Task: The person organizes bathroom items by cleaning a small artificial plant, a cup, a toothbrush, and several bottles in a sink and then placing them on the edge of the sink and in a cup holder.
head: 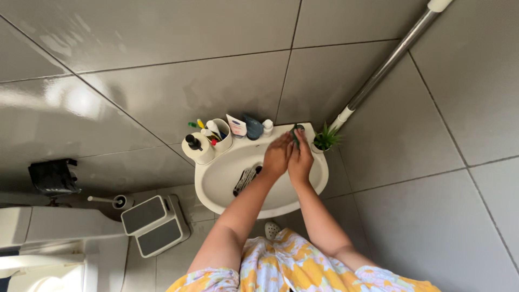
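Both my hands meet over the back right part of a white washbasin (216, 186). My left hand (277, 158) and my right hand (301, 161) are pressed side by side, fingers pointing at the wall. Between their fingertips sits a small dark green object (296, 132), held by both hands; I cannot tell what it is. A dark tap (247, 179) lies just left of my left hand. My flowered yellow dress fills the bottom edge.
On the basin's rim stand a soap dispenser (197, 147), a cup of toothbrushes (220, 136), a tube (236, 125), a blue-grey bottle (253, 127) and a small plant (326, 139). A metal pole (386, 65) leans in the corner. A step stool (155, 224) and toilet (43, 238) are left.
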